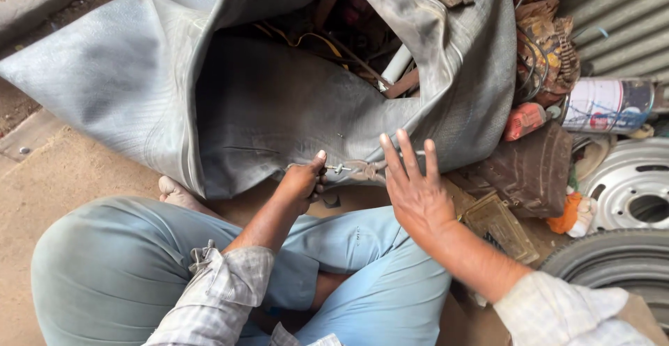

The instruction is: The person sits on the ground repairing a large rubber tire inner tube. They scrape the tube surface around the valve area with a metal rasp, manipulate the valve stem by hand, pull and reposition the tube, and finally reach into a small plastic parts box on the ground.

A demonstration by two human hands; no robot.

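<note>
A large grey rubber inner tube (265, 102) lies folded on the ground in front of my crossed legs. A metal valve stem (348, 170) sticks out of its near edge. My left hand (304, 181) is closed around the base of the valve stem, thumb up against the rubber. To the right of the valve, my right hand (412, 189) hovers with fingers spread, fingertips touching or just above the tube's near edge, holding nothing.
Clutter lies at the right: a paint can (606, 105), an orange bottle (524, 119), a brown rubber piece (533, 172), a steel wheel rim (631, 193), a tyre (613, 266). Cables and pipes show through the tube's opening (348, 32). Corrugated sheet metal is behind.
</note>
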